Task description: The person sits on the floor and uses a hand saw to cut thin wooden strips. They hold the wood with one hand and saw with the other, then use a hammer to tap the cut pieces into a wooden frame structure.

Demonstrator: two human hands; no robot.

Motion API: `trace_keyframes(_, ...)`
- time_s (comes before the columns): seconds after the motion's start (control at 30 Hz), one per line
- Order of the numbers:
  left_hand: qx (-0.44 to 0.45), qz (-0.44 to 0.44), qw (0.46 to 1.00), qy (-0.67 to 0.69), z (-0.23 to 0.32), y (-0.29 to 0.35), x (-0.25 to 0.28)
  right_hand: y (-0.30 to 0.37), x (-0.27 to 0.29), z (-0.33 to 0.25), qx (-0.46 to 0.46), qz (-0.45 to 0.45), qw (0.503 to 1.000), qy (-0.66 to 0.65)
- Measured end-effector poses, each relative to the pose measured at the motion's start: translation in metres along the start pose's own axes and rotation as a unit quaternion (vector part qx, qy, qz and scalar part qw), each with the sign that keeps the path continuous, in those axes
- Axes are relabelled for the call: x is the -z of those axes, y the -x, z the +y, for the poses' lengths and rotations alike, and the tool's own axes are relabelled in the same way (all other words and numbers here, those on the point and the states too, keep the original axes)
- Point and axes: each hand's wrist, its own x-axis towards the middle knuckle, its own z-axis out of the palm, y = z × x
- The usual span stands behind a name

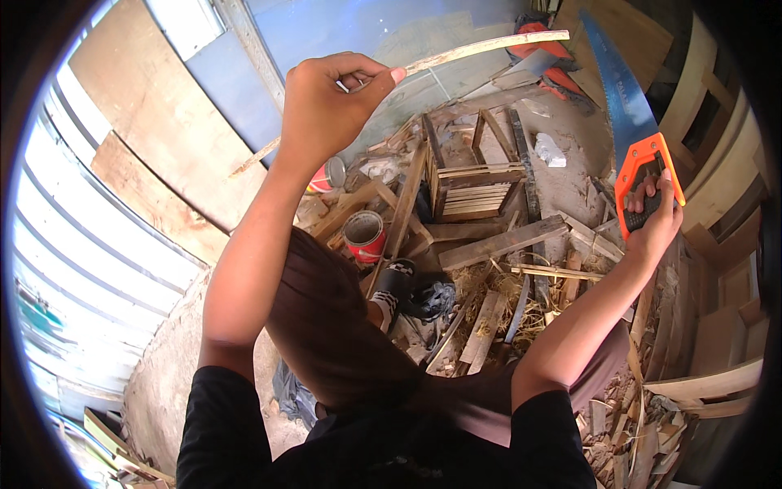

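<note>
My left hand (336,102) is raised in front of me, its fingers closed around a long, thin wooden strip (489,44). One end of the strip reaches to the upper right, and the other shows below my wrist at the left. On the right, my right hand (654,213) grips a hand saw by its orange and black handle (645,167). The saw's blue blade (621,85) points up and away, apart from the strip.
A slatted wooden frame (476,191) stands ahead among loose boards (505,244). Nearer my foot is a red bucket (364,236). Plywood sheets (155,106) lean at the left, wooden furniture parts (725,277) crowd the right, and offcuts (643,440) lie at the lower right.
</note>
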Motion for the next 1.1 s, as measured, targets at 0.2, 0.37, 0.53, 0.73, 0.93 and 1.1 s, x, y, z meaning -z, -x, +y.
trace_keyframes(0.2, -0.008, -0.007, 1.000, 0.011, -0.019, 0.012, 0.011, 0.022, -0.027, -0.004, -0.020, -0.018, 1.000, -0.012)
trace_keyframes(0.37, 0.028, -0.024, 0.998, 0.056, -0.022, 0.011, 0.003, 0.032, -0.026, -0.016, -0.004, -0.011, 1.000, -0.003)
trace_keyframes(0.53, 0.050, -0.051, 0.994, 0.078, -0.029, 0.009, -0.012, 0.043, -0.026, -0.033, 0.024, -0.003, 0.999, 0.033)
trace_keyframes(0.73, 0.028, -0.069, 0.987, 0.145, -0.040, 0.001, -0.041, 0.058, -0.016, -0.054, 0.007, -0.011, 0.999, 0.030)
trace_keyframes(0.93, 0.052, -0.096, 0.982, 0.154, -0.070, -0.012, -0.094, 0.069, -0.044, -0.070, 0.019, 0.056, 0.995, 0.083)
trace_keyframes(1.1, 0.123, -0.144, 0.977, 0.101, -0.122, -0.024, -0.149, 0.055, -0.053, -0.071, 0.025, 0.015, 0.998, 0.058)
